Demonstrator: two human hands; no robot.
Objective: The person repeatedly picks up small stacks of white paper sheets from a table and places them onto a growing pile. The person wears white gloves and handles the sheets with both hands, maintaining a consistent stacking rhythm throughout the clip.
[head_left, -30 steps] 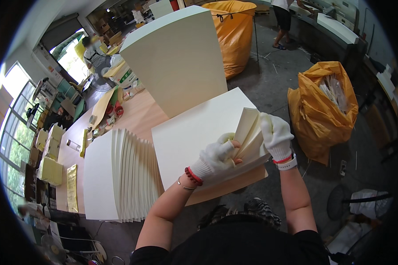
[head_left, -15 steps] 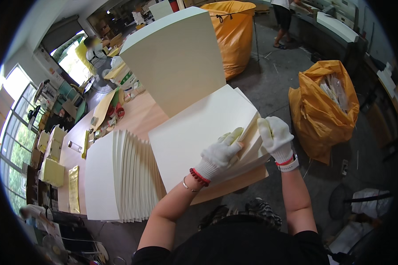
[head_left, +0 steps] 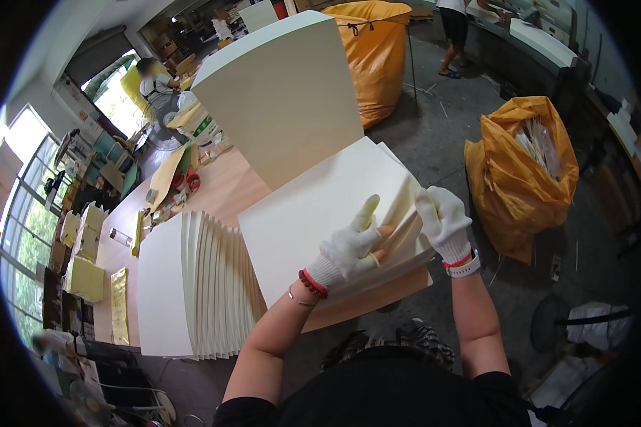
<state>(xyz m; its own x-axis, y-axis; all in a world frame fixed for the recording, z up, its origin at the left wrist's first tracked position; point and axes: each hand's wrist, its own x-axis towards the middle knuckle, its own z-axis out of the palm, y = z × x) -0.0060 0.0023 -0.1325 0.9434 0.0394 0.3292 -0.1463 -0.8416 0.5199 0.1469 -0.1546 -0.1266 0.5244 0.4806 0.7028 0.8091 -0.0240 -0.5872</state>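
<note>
A stack of large white paper sheets lies in front of me at the table's edge, its right edge bent up and separated into layers. My left hand, in a white glove with some fingertips bare, rests against the top sheet with its fingers apart. At the raised right edge, my right hand, also gloved, is closed on the sheets with thumb and fingers pinched. How many sheets it grips is hidden. To the left, a fanned pile of white sheets stands in staggered layers.
Behind the stack rises a tall block of paper. The wooden table carries tape and small tools on its far side. Orange bags stand beyond, and another orange bag sits on the floor at right. Two people are farther off.
My left hand has drawn slightly left, off the bent edge, and its fingers have spread. The right hand stays at the sheets' edge.
</note>
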